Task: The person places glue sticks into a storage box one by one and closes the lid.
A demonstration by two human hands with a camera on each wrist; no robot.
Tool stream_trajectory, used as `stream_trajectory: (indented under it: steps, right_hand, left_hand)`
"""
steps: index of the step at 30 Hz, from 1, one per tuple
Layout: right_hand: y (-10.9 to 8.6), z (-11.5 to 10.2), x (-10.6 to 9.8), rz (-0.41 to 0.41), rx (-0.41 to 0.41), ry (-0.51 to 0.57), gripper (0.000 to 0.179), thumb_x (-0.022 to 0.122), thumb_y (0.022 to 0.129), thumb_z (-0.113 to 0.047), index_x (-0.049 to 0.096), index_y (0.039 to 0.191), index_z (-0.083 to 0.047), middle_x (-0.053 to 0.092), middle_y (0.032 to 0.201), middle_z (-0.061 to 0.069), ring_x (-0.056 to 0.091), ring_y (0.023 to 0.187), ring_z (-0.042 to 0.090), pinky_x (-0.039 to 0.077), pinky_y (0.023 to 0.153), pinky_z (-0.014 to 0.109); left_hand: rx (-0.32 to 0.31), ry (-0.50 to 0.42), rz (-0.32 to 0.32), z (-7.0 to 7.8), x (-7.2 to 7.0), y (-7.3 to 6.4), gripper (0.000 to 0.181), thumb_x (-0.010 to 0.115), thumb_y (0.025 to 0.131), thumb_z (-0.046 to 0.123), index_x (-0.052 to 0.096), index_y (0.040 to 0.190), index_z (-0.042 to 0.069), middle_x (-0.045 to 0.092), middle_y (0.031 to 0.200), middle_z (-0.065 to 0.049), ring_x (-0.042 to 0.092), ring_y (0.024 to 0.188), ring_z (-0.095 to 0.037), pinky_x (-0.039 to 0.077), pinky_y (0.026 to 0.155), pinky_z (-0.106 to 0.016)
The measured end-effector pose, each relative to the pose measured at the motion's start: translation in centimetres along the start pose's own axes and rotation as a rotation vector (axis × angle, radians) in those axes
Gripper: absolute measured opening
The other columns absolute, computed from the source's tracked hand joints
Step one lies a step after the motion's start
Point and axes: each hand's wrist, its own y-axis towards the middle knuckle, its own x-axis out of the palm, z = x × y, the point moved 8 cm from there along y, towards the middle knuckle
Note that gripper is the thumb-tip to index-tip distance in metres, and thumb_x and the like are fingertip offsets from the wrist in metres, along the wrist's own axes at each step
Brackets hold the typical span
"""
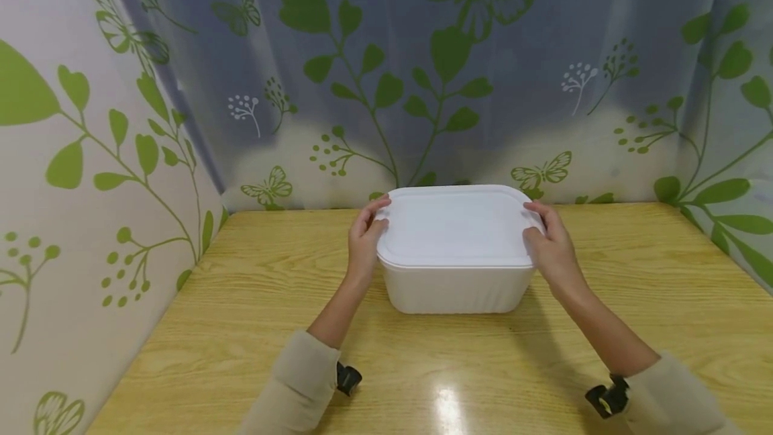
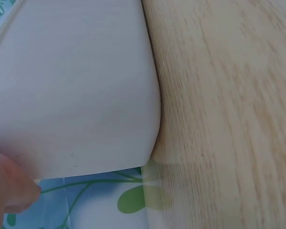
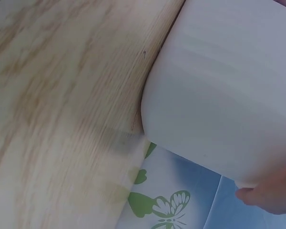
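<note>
A white plastic storage box [image 1: 455, 291] with rounded corners stands on the wooden table, and a flat white lid [image 1: 455, 227] lies over its top. My left hand [image 1: 365, 240] grips the box at its left end, thumb on the lid's edge and fingers along the side. At the opposite end my right hand [image 1: 554, 250] holds it the same way, with the thumb over the lid's rim. In the left wrist view, fingers [image 2: 12, 183] curl at the box's far lower corner. The right wrist view shows fingers [image 3: 271, 193] against the other end. The inside of the box is hidden.
The light wooden tabletop [image 1: 253, 301] spreads around the box. Behind it hangs a curtain [image 1: 386, 86] printed with green leaves and butterflies, and similar fabric covers both sides. Small black devices [image 1: 348, 379] are worn at both wrists over beige sleeves [image 1: 296, 381].
</note>
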Motion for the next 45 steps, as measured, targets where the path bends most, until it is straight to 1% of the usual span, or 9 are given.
stream_trajectory:
  steps: [2, 3, 6, 14, 19, 27, 33, 39, 45]
  right_hand:
    - [0.0, 0.1, 0.0, -0.019, 0.015, -0.007, 0.042, 0.033, 0.093, 0.001, 0.03, 0.134, 0.008, 0.017, 0.148, 0.019, 0.008, 0.136, 0.026, 0.01, 0.108, 0.042]
    - [0.0, 0.2, 0.0, -0.025, 0.021, -0.007, 0.042, 0.033, 0.093, 0.001, 0.03, 0.135, 0.008, 0.016, 0.148, 0.019, 0.008, 0.136, 0.026, 0.01, 0.108, 0.042]
    - [0.0, 0.3, 0.0, -0.037, 0.038, -0.008, 0.043, 0.032, 0.094, 0.0, 0.028, 0.136, 0.008, 0.014, 0.148, 0.019, 0.007, 0.136, 0.026, 0.009, 0.108, 0.042]
    - [0.2, 0.4, 0.0, -0.057, 0.068, -0.038, 0.045, 0.031, 0.095, -0.001, 0.024, 0.139, 0.007, 0.013, 0.149, 0.02, 0.008, 0.136, 0.029, 0.01, 0.108, 0.043]
    - [0.4, 0.4, -0.1, -0.078, 0.097, -0.08, 0.046, 0.028, 0.096, -0.003, 0.022, 0.141, 0.006, 0.013, 0.149, 0.02, 0.009, 0.135, 0.031, 0.012, 0.107, 0.046]
    - [0.5, 0.5, -0.2, -0.108, 0.143, -0.124, 0.048, 0.028, 0.098, -0.008, 0.019, 0.144, 0.003, 0.011, 0.149, 0.018, 0.009, 0.135, 0.031, 0.013, 0.106, 0.046]
    - [0.6, 0.6, -0.1, -0.113, 0.13, -0.144, 0.047, 0.028, 0.099, -0.011, 0.02, 0.144, 0.003, 0.013, 0.149, 0.017, 0.008, 0.135, 0.029, 0.013, 0.106, 0.045]
    - [0.4, 1.0, -0.1, -0.095, 0.134, -0.151, 0.048, 0.027, 0.1, -0.016, 0.021, 0.145, -0.001, 0.012, 0.15, 0.013, 0.007, 0.136, 0.028, 0.014, 0.106, 0.046]
    - [0.2, 1.5, -0.2, -0.041, 0.111, -0.106, 0.047, 0.026, 0.099, -0.016, 0.024, 0.144, -0.002, 0.015, 0.15, 0.011, 0.01, 0.135, 0.027, 0.016, 0.106, 0.045]
  left_hand:
    - [-0.022, -0.01, -0.008, -0.2, 0.1, -0.1, 0.031, 0.041, 0.085, -0.012, 0.052, 0.113, -0.016, 0.049, 0.128, -0.02, 0.034, 0.129, -0.021, 0.024, 0.105, -0.027]
    - [-0.031, -0.012, -0.009, -0.7, 0.0, 0.0, 0.031, 0.041, 0.085, -0.012, 0.053, 0.114, -0.014, 0.05, 0.128, -0.018, 0.034, 0.128, -0.019, 0.025, 0.104, -0.026]
    - [-0.066, -0.012, -0.027, -0.9, 0.0, 0.0, 0.033, 0.041, 0.086, -0.011, 0.052, 0.117, -0.012, 0.048, 0.131, -0.016, 0.032, 0.129, -0.019, 0.026, 0.104, -0.027]
    - [-0.132, 0.05, -0.059, -0.9, -0.5, -0.2, 0.032, 0.046, 0.09, -0.007, 0.053, 0.121, -0.006, 0.044, 0.136, -0.008, 0.029, 0.13, -0.013, 0.025, 0.103, -0.023]
    - [-0.133, 0.085, -0.066, -0.7, -0.7, -0.2, 0.032, 0.047, 0.089, -0.007, 0.054, 0.12, -0.004, 0.044, 0.136, -0.008, 0.03, 0.13, -0.013, 0.026, 0.102, -0.022]
    - [-0.121, 0.103, -0.069, -0.7, -0.8, 0.1, 0.029, 0.045, 0.087, -0.011, 0.055, 0.114, -0.009, 0.047, 0.133, -0.014, 0.035, 0.127, -0.018, 0.03, 0.101, -0.024]
    - [-0.113, 0.116, -0.073, -0.8, -0.9, 0.0, 0.027, 0.044, 0.087, -0.012, 0.055, 0.112, -0.011, 0.047, 0.132, -0.016, 0.035, 0.127, -0.019, 0.028, 0.102, -0.025]
    - [-0.114, 0.156, -0.082, -1.1, -1.0, -0.1, 0.027, 0.046, 0.088, -0.008, 0.057, 0.113, -0.007, 0.047, 0.133, -0.011, 0.033, 0.129, -0.016, 0.025, 0.103, -0.023]
    - [-0.12, 0.144, -0.094, -1.4, -1.0, -0.2, 0.029, 0.046, 0.088, -0.006, 0.058, 0.115, -0.004, 0.046, 0.134, -0.006, 0.031, 0.129, -0.013, 0.025, 0.103, -0.022]
